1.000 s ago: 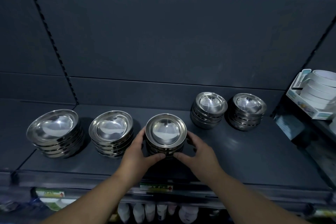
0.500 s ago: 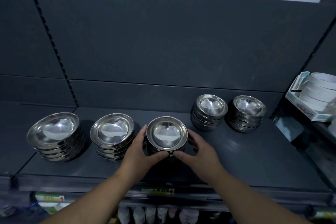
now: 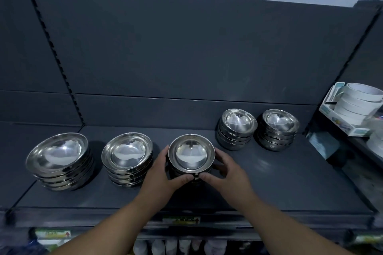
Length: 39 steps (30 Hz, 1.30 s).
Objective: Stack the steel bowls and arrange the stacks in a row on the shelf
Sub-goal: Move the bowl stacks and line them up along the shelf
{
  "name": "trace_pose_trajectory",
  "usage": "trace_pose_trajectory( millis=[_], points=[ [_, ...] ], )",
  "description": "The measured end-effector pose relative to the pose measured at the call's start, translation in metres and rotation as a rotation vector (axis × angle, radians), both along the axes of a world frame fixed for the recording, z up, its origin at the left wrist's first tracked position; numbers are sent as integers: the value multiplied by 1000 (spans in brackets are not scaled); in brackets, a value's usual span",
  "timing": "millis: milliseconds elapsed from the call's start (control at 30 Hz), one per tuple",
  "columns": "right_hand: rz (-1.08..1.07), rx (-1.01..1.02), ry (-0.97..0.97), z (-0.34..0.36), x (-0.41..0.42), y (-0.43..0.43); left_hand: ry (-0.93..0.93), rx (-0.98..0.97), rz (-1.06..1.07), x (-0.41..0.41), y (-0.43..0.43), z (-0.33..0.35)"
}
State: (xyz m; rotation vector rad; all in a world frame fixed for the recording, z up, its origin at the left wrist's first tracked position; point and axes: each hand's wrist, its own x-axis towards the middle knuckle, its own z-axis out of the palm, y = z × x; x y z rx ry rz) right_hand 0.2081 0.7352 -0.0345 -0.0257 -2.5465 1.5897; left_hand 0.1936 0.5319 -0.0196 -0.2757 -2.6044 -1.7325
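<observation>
Five bowl stacks (image 3: 191, 156) on shelf (image 3: 269, 182); both hands clasp middle one

Far right of the hands and higher than them, a stack of white tape rolls (image 3: 359, 100) sits in a pale blue and white cardboard box (image 3: 344, 123) on a neighbouring rack. Directly below the hands, a green and white price label (image 3: 181, 220) with a red arrow is fixed to the front edge. Lower left of the hands, a second label (image 3: 52, 235) shows, blurred. Beneath the hands, white bottles (image 3: 178, 246) stand in a row on a lower level.
</observation>
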Motion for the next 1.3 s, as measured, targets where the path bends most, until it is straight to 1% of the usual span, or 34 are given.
trace_pose_trajectory(
  millis=[333, 533, 633, 767, 867, 933, 1100, 1300],
  points=[
    [-57, 47, -9, 4, 0, -3, -38, -12, -51, -12, -3, -1],
    [-80, 139, -72, 13, 11, -3, -34, -91, -49, -7, -6, 8],
    [-118, 264, -116, 16, 21, 3, 55, -173, -32, -1, -3, 19],
    [-165, 449, -187, 21, 37, 25, 299, -323, -9, 6, 10, 35],
    [-192, 528, -239, 25, 48, 50, 420, -457, -66, 8, 34, 45],
    [-222, 568, -250, 27, 56, 71, 448, -534, -130, 10, 57, 46],
    [-267, 618, -271, 30, 79, 139, 414, -678, -248, 21, 125, 34],
    [-232, 584, -322, 22, 100, 231, 218, -670, -289, 30, 211, 5]
  ],
)
